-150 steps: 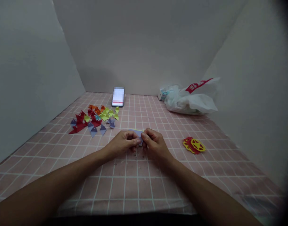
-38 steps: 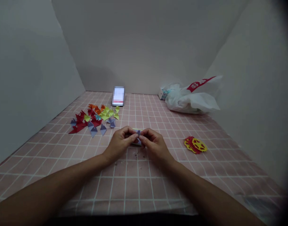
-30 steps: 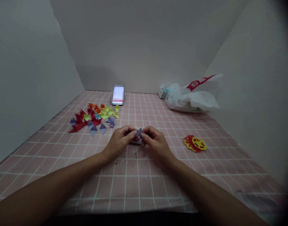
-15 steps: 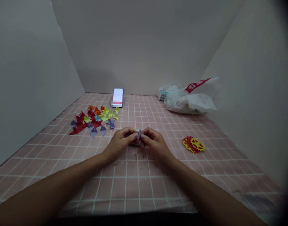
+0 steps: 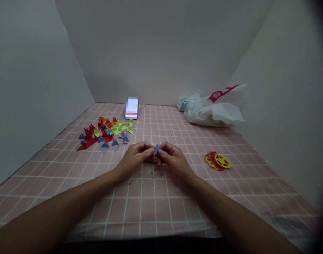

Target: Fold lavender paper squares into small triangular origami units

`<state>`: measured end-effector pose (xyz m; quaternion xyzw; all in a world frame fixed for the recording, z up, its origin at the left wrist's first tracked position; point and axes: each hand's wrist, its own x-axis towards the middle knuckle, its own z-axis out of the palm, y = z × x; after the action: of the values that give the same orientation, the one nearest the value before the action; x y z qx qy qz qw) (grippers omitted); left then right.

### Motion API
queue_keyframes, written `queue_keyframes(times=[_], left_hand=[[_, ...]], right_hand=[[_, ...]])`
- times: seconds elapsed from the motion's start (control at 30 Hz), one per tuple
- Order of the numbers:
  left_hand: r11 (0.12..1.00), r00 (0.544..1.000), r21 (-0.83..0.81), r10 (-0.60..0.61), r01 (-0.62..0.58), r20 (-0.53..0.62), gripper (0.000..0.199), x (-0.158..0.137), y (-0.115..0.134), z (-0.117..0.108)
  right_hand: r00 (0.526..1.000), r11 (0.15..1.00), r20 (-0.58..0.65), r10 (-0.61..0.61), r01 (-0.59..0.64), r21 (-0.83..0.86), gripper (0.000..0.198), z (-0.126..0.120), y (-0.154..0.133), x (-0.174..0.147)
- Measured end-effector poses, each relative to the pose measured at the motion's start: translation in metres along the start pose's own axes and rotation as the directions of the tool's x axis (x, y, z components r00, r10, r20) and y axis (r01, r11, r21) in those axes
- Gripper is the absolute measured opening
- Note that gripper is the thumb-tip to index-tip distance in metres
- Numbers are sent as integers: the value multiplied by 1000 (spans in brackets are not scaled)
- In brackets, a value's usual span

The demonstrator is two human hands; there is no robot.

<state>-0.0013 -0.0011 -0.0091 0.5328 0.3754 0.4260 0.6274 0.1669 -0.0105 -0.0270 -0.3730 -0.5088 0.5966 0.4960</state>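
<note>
Basically, purple paper (image 5: 156,150) is pinched between both hands, mid-bench (image 5: 149,215), folded, point up. Should handle very light and limp-ish, stiffer along folds; easy to crease or tear, unlikely to slip. Best hold is probably a light pinch on the folded edges, tip left free; squeezing hard could crush it.

Left hand (image 5: 132,158): thumb and index together, clamped on the left edge, no gap beyond paper thickness. Right hand (image 5: 175,160): same pinch on the right edge. Remaining fingers curled in; can't tell what they touch. Pale-edged flat thing (image 5: 151,161) just below, mostly hidden, can't ID.

Specks (image 5: 152,174) near side of the hands. Off left, folded pieces in a loose pile: purples (image 5: 115,145) nearest, then reds (image 5: 107,136), yellows (image 5: 117,129), oranges (image 5: 109,123), one teal (image 5: 109,131). Phone (image 5: 131,107) behind it, screen lit, content blurred. Off right, red and yellow cutouts (image 5: 222,161), overlapping, well apart from the right hand. White bag (image 5: 215,113) further back, box (image 5: 180,104) partly covered by it.
</note>
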Motion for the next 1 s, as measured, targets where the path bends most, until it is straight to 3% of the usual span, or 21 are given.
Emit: queue_keyframes(times=[0.7, 1.0], left_hand=[[995, 989, -100, 37, -22, 145, 21, 0, 0, -1], [984, 987, 90, 147, -153, 69, 17, -2, 0, 0]], right_hand=[[993, 951, 102, 56, -84, 297, 24, -2, 0, 5], [995, 971, 84, 45, -64, 229, 21, -3, 3, 4]])
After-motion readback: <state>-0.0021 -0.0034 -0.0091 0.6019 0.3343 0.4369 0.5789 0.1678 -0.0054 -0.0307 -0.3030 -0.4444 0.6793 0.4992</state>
